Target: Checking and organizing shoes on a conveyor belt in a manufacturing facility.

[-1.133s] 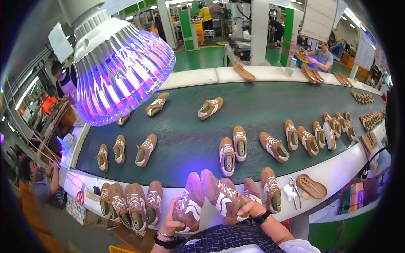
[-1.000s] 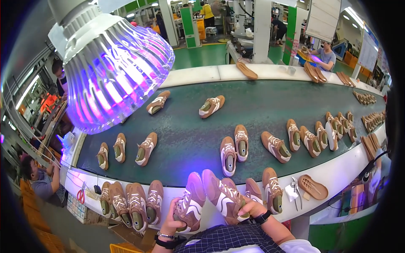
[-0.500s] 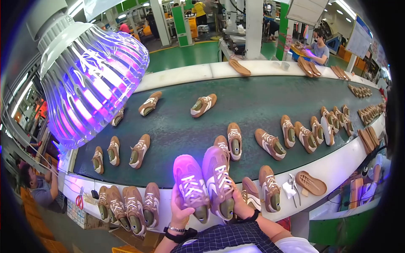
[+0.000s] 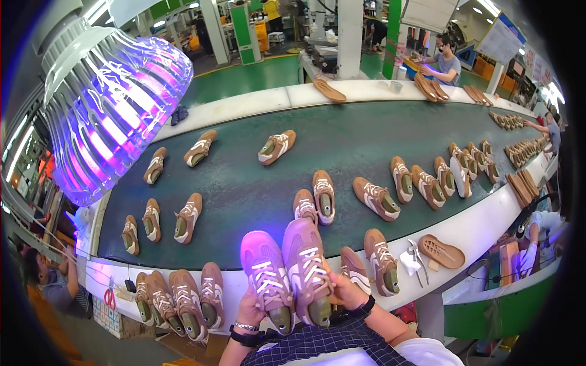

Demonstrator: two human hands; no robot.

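My left hand [image 4: 249,311] grips a tan sneaker [image 4: 267,277] by its heel, toe pointing away from me. My right hand [image 4: 347,289] holds a second tan sneaker [image 4: 307,268] the same way, right beside the first. Both shoes are raised side by side over the near white edge [image 4: 238,287] of the dark green conveyor belt [image 4: 256,189], and violet light from the lamp tints them. Each shoe has a green last inside.
A large violet lamp [image 4: 107,110] hangs at upper left. Several tan sneakers lie on the belt, a row [image 4: 180,302] stands on the near edge at left, a pair [image 4: 372,265] at right. A brown sole [image 4: 441,251] and scissors [image 4: 416,259] lie nearby. People work around the belt.
Both hands have lifted the two sneakers up and brought them together side by side, toes pointing forward. The view has shifted slightly, so the lamp sits farther left.
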